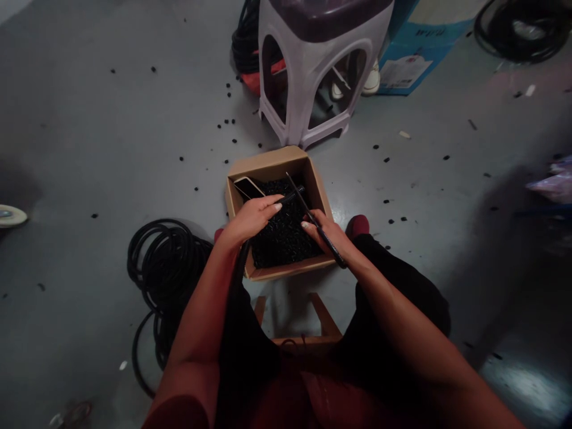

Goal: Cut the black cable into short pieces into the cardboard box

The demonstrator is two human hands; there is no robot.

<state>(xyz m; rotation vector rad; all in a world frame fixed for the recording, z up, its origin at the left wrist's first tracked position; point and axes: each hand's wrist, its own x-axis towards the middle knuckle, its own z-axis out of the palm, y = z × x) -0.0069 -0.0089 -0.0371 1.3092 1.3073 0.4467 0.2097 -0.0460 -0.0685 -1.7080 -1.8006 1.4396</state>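
Note:
My left hand is closed around a black hose, whose short end sticks out to the right past my thumb. More of the hose hangs down beneath my left wrist. In my right hand is a long, thin, pointed tool with a black handle. Its tip points up and away, and its shaft crosses close to the hose end; I cannot tell whether they touch. Both hands are above an open cardboard box holding many small black pieces. A phone-like dark slab with a light edge leans in the box's far left corner.
A pale plastic stool with a dark seat stands beyond the box. Coiled black hose lies at my left. A blue carton and another black coil are at the far right. Small black bits dot the floor.

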